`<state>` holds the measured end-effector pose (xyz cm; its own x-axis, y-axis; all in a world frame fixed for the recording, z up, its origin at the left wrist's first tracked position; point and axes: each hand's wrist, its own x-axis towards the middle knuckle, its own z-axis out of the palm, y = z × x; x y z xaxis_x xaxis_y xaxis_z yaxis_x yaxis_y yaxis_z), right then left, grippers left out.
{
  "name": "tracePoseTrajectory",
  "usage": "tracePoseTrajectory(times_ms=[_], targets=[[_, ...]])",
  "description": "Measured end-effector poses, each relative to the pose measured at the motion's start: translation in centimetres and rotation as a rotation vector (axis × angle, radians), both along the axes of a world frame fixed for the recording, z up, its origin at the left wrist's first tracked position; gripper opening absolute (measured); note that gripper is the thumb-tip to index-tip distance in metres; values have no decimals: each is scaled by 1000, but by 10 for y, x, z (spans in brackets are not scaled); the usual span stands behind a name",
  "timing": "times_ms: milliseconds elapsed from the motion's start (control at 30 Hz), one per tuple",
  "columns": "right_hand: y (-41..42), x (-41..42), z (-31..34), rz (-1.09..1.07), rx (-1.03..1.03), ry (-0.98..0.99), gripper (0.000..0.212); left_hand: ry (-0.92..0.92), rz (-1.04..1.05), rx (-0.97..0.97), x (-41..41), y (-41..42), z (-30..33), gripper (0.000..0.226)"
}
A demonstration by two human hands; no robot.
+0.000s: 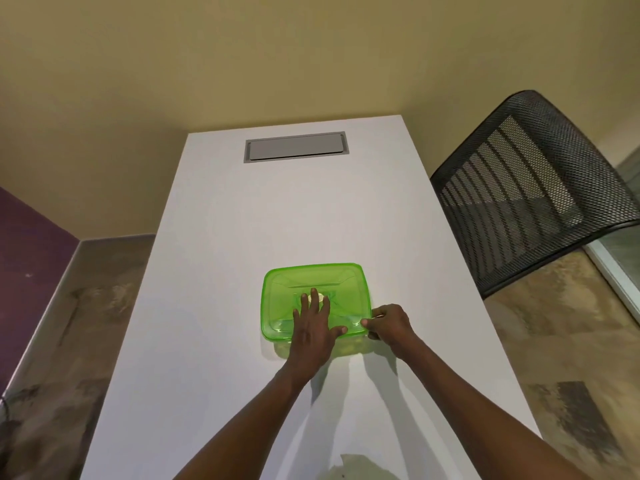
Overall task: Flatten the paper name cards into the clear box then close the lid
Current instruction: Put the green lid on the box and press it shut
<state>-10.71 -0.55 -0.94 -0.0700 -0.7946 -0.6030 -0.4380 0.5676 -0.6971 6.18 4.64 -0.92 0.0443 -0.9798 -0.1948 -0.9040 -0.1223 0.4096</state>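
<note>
My left hand [313,327] lies flat, fingers straight on the green lid [313,282] to seat it on the clear box [349,348] on the table [277,209], while my right hand [388,322] pinches the near right corner, apparently snapping it closed.

Your left hand [313,327] is covering the middle of the green lid [343,278], which is hiding the box and cards beneath it.
</note>
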Motion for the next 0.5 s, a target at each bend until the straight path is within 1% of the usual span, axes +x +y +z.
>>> tracePoseTrajectory(times_ms=[67,133,200,333,400,433,500], targets=[[-3,3,-2,36,16,38,18,-7,1,7,0,0,0,80],[-7,7,-5,149,-21,188,24,-23,-5,9,-2,0,0,80],[-9,10,-9,209,-48,283,24,-20,1,19,-3,-1,0,81],[-8,8,-8,204,-51,270,25,-35,-6,33,-3,0,4,81],[-10,5,-3,201,-34,233,31,-40,-3,24,-2,1,6,81],[-13,3,1,218,-5,219,35,-27,2,13,-2,2,8,82],[-23,3,6,233,66,163,34,11,9,-51,1,1,7,83]])
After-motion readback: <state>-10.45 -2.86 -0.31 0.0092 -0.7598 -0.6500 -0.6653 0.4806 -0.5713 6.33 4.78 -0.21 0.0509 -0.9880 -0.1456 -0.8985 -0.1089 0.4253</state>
